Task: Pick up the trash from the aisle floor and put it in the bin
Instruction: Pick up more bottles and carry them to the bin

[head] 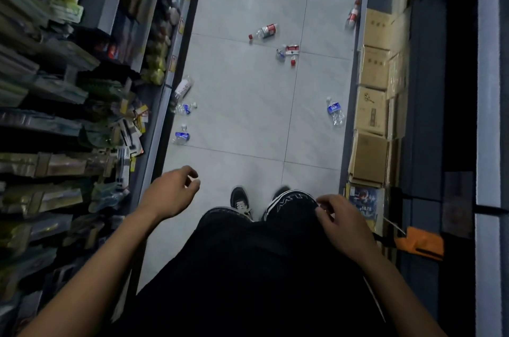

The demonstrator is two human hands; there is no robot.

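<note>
1. Grey tile floor (248, 105), narrow shop aisle. Stocked shelving (82, 88) on the person's left, stacked cardboard boxes (371, 116) along the right. Person stands facing down the aisle, both feet together at lower centre.

2. Hands: left hand (172, 193) out in front at the shelf side, fingers loosely curled, nothing in it. Right hand (340, 222) rests against the dark trouser leg, fingers loosely bent, also holding nothing.

3. Trash, all plastic bottles lying on their sides, none touched yet:
   - nearest blue-label bottle (181, 136), tight against the left shelf base;
   - second blue-label bottle (186, 108) just beyond it, with a pale crumpled bottle (183, 87) further along the same edge;
   - blue-label bottle on the right (335, 110), near the boxes;
   - crushed red-label bottle (286, 52) mid-aisle with a loose red cap (293, 62) beside it;
   - red-cap bottle (264, 31) further on, another red-label bottle (353, 14) far off by the boxes.

4. Bin: not in view. Cannot say where it stands.

5. Step in hand, as I judge it: the approach to the first pickup. Sensible order is nearest first: step forward, crouch, take the left-edge cluster with the left hand.

6. Grip advice: thin crushed plastic will skid on tile; grasp round the body, not the cap end.

7. Watch the loose cap; small, easily missed or kicked.

8. Gather several per trip, one or two in each hand, since the bin's whereabouts are unknown.
</note>
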